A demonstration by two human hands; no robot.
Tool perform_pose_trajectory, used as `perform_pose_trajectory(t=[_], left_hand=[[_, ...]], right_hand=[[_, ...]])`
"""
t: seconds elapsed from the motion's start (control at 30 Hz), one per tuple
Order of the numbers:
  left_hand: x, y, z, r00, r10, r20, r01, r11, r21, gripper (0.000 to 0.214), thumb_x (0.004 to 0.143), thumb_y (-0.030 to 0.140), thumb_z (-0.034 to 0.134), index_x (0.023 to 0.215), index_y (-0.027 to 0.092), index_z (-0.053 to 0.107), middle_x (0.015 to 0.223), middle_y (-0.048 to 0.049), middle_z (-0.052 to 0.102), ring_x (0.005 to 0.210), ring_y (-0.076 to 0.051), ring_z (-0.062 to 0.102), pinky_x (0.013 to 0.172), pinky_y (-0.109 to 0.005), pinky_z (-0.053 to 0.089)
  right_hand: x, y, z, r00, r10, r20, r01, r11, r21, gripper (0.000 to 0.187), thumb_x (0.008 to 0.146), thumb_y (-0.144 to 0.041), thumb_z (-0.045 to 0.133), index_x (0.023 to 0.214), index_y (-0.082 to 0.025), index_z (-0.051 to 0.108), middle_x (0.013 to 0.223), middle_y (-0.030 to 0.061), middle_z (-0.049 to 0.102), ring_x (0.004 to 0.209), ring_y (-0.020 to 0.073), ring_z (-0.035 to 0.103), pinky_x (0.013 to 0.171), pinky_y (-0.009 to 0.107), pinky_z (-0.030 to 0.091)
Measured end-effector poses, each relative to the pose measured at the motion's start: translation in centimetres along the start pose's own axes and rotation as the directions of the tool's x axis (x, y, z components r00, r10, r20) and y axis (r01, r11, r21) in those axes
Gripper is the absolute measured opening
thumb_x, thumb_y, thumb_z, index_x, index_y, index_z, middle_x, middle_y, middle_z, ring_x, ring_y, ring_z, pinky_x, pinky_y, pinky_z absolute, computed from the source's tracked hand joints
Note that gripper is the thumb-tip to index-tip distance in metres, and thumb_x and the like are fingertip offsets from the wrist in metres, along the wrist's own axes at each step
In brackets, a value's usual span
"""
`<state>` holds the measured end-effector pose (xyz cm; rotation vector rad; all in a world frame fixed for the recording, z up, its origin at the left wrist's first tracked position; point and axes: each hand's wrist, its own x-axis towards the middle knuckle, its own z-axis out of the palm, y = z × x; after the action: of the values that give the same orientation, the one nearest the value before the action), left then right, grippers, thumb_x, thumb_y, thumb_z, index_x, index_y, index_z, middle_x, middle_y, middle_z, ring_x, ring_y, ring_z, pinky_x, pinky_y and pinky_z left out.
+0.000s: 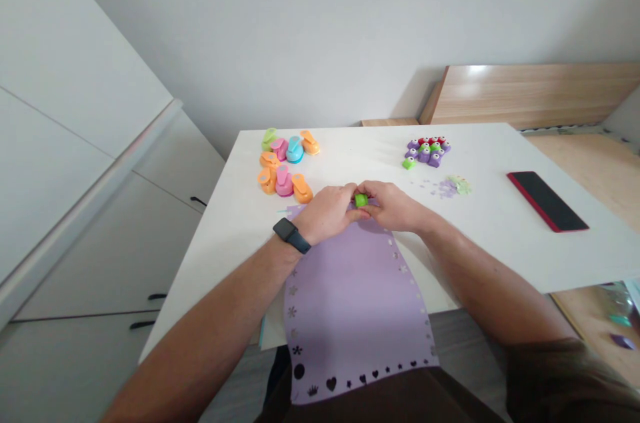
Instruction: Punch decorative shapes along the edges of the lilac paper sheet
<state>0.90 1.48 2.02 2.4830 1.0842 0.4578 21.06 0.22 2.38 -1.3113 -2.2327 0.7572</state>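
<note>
A small green craft punch (361,200) is at the far edge of a purple paper sheet (357,290). My left hand (333,210), with a dark watch (290,233) on its wrist, is closed on the punch from the left. From the right, my right hand (391,204) grips it too; both sets of fingers partly hide it. Shapes such as hearts, stars, flowers and a crown are cut along the paper's near and side edges. The sheet's near end hangs over the table edge, against my body.
Larger orange, pink, blue and green lever punches (284,180) stand at the back left of the white table (225,236). Smaller purple, red and green punches (425,151) cluster at the back right, with paper cut-outs (453,186) before them. A black-and-red flat object (547,202) lies far right.
</note>
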Motion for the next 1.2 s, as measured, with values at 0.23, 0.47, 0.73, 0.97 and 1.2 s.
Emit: perform_pose_trajectory(t=[0.23, 0.47, 0.73, 0.97, 1.2], left_hand=[[-0.3, 0.1, -0.2, 0.999, 0.006, -0.033, -0.007, 0.999, -0.033, 0.049, 0.091, 0.051, 0.074, 0.126, 0.019, 0.063, 0.114, -0.0111, 0.076, 0.108, -0.029, 0.072, 0.092, -0.038, 0.054], [-1.2, -0.4, -0.3, 0.998, -0.035, -0.055, 0.037, 0.999, 0.039, 0.068, 0.087, 0.065, 0.072, 0.135, 0.018, 0.060, 0.115, -0.0145, 0.076, 0.111, -0.033, 0.072, 0.096, -0.041, 0.053], [-1.9, -1.4, -0.2, 0.995, -0.030, -0.095, 0.041, 0.993, 0.112, 0.035, 0.106, 0.043, 0.052, 0.120, 0.015, 0.069, 0.112, -0.0129, 0.077, 0.105, -0.029, 0.073, 0.092, -0.040, 0.053], [-1.9, -1.4, -0.2, 0.996, -0.042, -0.082, 0.050, 0.994, 0.101, 0.029, 0.106, 0.027, 0.045, 0.107, 0.019, 0.073, 0.104, -0.0099, 0.078, 0.102, -0.026, 0.073, 0.091, -0.038, 0.054], [-2.0, -1.4, -0.2, 0.995, -0.041, -0.088, 0.050, 0.993, 0.104, 0.030, 0.105, 0.027, 0.045, 0.107, 0.019, 0.073, 0.102, -0.0091, 0.078, 0.099, -0.027, 0.073, 0.088, -0.038, 0.054]], right_hand=[[-0.2, -0.4, -0.5, 1.000, -0.004, 0.019, 0.004, 0.999, 0.033, 0.021, 0.084, -0.015, 0.065, 0.104, -0.020, 0.070, 0.104, 0.0055, 0.075, 0.096, 0.0211, 0.067, 0.089, 0.032, 0.048], [-0.3, -0.4, -0.8, 0.999, 0.006, 0.040, -0.008, 0.998, 0.061, 0.024, 0.086, -0.020, 0.068, 0.110, -0.019, 0.071, 0.106, 0.0047, 0.075, 0.097, 0.0207, 0.066, 0.090, 0.033, 0.048], [-0.3, 0.6, -1.0, 1.000, 0.029, -0.005, -0.029, 0.996, 0.085, 0.028, 0.088, -0.023, 0.067, 0.115, -0.020, 0.071, 0.106, 0.0033, 0.075, 0.097, 0.0197, 0.065, 0.093, 0.035, 0.048], [-0.4, 1.0, -1.4, 0.999, 0.035, -0.038, -0.032, 0.997, 0.076, 0.032, 0.088, -0.026, 0.066, 0.120, -0.021, 0.069, 0.109, 0.0046, 0.075, 0.097, 0.0209, 0.065, 0.090, 0.035, 0.050], [-0.2, 2.2, -1.5, 0.992, 0.080, -0.093, -0.063, 0.983, 0.175, 0.036, 0.091, -0.035, 0.066, 0.122, -0.019, 0.068, 0.105, 0.0050, 0.073, 0.092, 0.0201, 0.064, 0.088, 0.035, 0.049]])
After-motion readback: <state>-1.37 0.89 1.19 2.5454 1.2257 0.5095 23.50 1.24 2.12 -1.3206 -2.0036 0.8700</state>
